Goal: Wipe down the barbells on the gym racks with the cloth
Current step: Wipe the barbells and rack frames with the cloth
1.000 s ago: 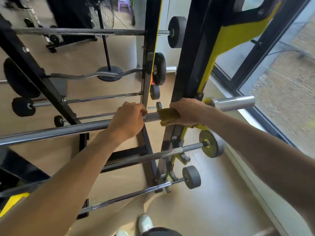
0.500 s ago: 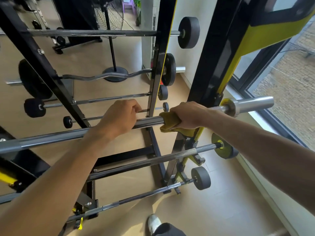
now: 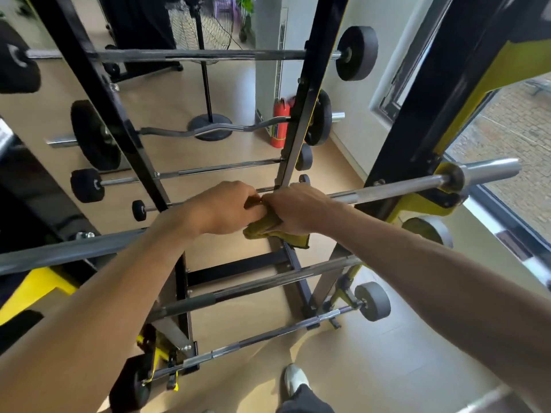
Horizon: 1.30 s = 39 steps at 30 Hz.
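Note:
A long steel barbell (image 3: 387,190) lies across the black and yellow rack at chest height, its bare sleeve sticking out to the right. My right hand (image 3: 298,208) grips the bar with a yellow-olive cloth (image 3: 268,228) wrapped under its fingers; a corner of the cloth hangs down below. My left hand (image 3: 222,207) grips the same bar right beside it, the two hands touching at mid-bar. The bar under both hands is hidden.
More barbells rest on the rack behind and below: a straight one (image 3: 193,55) at the top, a curl bar (image 3: 214,131), several thin ones lower down. A red fire extinguisher (image 3: 280,123) and a fan stand (image 3: 210,126) are behind. A window (image 3: 507,120) is on the right.
My right hand has slid the cloth leftward along the bar until it meets my left hand. The view has shifted, with the rack now seen more from above.

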Each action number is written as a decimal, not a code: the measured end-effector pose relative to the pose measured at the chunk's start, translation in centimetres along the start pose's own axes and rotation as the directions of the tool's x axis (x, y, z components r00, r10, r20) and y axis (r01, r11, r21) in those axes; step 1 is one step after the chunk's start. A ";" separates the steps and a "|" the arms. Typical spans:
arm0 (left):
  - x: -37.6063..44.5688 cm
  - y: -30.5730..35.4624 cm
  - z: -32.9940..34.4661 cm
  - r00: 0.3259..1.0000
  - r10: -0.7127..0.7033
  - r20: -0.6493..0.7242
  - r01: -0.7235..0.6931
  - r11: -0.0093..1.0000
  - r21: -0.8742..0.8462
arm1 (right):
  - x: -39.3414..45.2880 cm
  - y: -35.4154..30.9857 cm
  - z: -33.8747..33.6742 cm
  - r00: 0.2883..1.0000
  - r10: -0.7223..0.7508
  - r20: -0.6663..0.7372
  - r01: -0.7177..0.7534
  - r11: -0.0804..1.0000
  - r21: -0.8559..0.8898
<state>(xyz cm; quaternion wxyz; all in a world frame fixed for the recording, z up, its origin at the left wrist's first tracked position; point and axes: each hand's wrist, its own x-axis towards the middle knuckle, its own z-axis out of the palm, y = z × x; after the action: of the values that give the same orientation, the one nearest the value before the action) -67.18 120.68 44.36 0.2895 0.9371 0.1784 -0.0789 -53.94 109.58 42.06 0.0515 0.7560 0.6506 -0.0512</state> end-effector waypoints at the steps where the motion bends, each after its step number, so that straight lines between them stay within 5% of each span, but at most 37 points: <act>1: -0.6 -0.8 -0.3 1.000 -0.003 0.015 0.002 1.000 0.027 | 0.5 -0.8 0.0 1.000 0.003 -0.001 -0.003 1.000 0.002; 17: -9.3 -8.6 -4.3 0.985 -0.160 -0.070 0.174 0.914 0.366 | 7.0 -14.0 0.2 0.990 -0.074 -0.124 0.073 0.997 -0.012; 22: -11.7 -10.3 -5.0 0.968 -0.203 -0.150 0.251 0.718 0.649 | 8.7 -18.6 -0.3 0.984 -0.108 -0.140 0.109 0.994 -0.004; 27: -13.9 -11.1 -5.0 0.944 -0.227 -0.239 0.328 0.565 0.757 | 9.4 -21.9 -1.0 0.975 -0.113 -0.194 0.112 0.994 -0.018; 33: -16.5 -13.2 -4.9 0.888 -0.241 -0.391 0.460 0.505 0.731 | 10.4 -26.1 -0.8 0.959 -0.079 -0.272 0.082 0.997 -0.001; 39: -19.0 -15.1 -3.7 0.763 -0.203 -0.614 0.590 0.609 0.531 | 10.7 -29.7 3.2 0.877 -0.075 -0.474 0.036 0.995 -0.091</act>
<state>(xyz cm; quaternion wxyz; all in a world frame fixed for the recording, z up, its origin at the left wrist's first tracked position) -90.25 128.90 44.42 -0.1687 0.8938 0.4138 0.0379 -81.76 124.02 37.05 -0.0819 0.7237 0.6662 0.1607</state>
